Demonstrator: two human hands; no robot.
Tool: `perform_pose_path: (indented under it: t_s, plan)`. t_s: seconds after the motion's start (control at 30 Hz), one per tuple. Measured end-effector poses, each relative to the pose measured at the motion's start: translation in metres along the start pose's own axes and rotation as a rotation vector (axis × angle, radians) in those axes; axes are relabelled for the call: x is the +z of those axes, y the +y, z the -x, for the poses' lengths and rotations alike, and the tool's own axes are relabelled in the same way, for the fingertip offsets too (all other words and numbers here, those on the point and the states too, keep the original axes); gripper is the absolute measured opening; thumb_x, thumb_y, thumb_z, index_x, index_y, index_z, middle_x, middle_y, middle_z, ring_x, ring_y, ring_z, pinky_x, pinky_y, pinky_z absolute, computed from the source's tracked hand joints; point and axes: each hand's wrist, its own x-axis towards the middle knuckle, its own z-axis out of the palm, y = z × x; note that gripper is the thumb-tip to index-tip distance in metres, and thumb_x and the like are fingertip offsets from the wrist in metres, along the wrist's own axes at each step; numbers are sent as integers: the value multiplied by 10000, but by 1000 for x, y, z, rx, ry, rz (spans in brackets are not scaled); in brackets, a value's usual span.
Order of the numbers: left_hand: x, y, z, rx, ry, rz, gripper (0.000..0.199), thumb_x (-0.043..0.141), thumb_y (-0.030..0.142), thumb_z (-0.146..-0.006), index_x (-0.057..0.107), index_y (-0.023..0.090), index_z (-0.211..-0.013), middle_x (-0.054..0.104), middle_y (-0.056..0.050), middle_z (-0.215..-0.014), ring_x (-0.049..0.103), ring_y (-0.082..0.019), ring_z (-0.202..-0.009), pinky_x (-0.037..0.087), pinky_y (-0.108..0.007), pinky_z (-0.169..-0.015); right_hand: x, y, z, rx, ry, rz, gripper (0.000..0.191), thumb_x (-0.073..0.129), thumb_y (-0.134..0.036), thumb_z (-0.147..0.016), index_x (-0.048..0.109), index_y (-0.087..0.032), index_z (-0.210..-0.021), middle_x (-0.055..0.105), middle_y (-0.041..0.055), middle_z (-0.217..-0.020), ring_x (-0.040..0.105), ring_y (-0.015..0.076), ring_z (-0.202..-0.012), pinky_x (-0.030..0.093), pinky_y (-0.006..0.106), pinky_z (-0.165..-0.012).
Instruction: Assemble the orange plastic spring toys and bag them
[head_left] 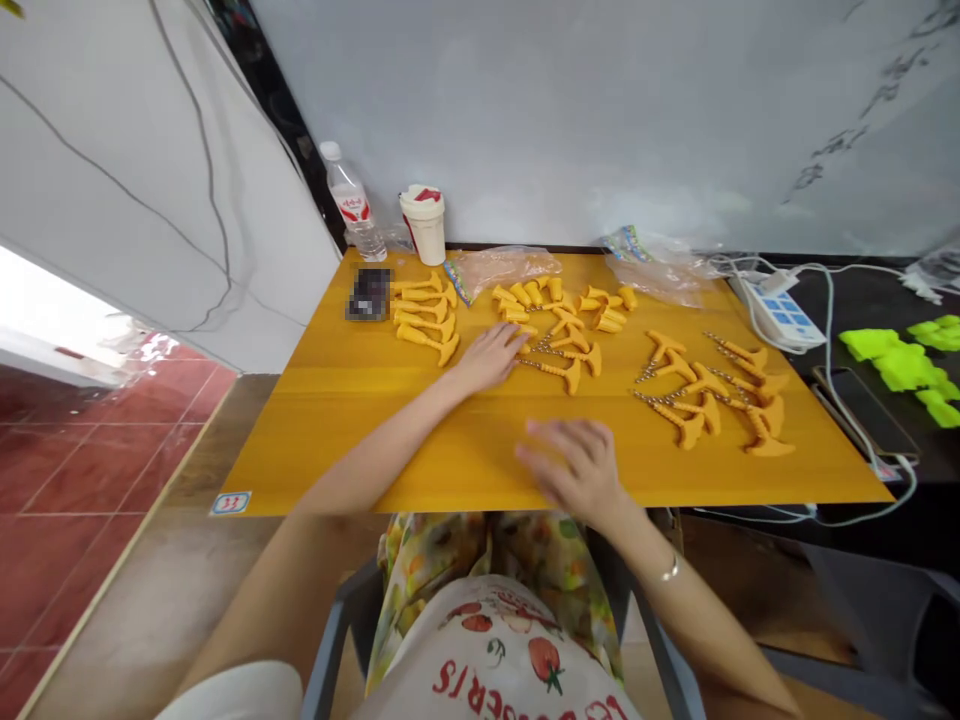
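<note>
"Reaching over a yellow-brown table, a seated person's left hand lies palm down, fingertips at the near edge of a cluster of small yellow caps."

"Is anything in its grip?"

"Cannot tell. The fingers are stretched forward, close together, with their tips at a yellow piece; whatever lies under the palm is hidden."

"And the right hand?"

"Blurred, closer to the table's front edge, its fingers loosely spread around nothing visible. The nearest T-handled screw lies beyond those fingers, apart from them (metal tip pointing toward the left hand, yellow handle to the right)."

"How are the other pieces spread?"

"More T-handled screws sit just behind that one, to the right of the left hand's fingertips. Farther over, the right-side group lies in a loose tangle, well clear of both hands, bare metal shafts mostly pointing left."

"What of the far left?"

"Beyond the left wrist, the left-side group is stacked in a rough column, yellow from end to end, beside a dark device blotted out by pixels. A lidded cup stands behind them."
</note>
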Motion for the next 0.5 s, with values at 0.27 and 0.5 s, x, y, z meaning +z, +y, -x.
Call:
perform_pose_path:
  t_s: [0.27,0.5]
  plan:
    - [2,-6,20,-114,-21,-32,319,417,150,-938,582,120,-1210,587,-177,-1199,516,-309,-1157,428,-456,-1017,50,93,-35,156,-89,143,481,453,-121,-893,542,-97,-1365,627,148,-1329,474,295,-1231,351,413,-1002]
    - [-5,-14,80,-195,153,208,242,507,188,-902,533,170,-1141,612,-111,-1117,531,-262,-1096,437,-414,-1022,69,76,-39,118,-90,123,371,383,-149,-965,653,-138,-1220,647,144,-1064,505,264,-1018,370,361,-882]
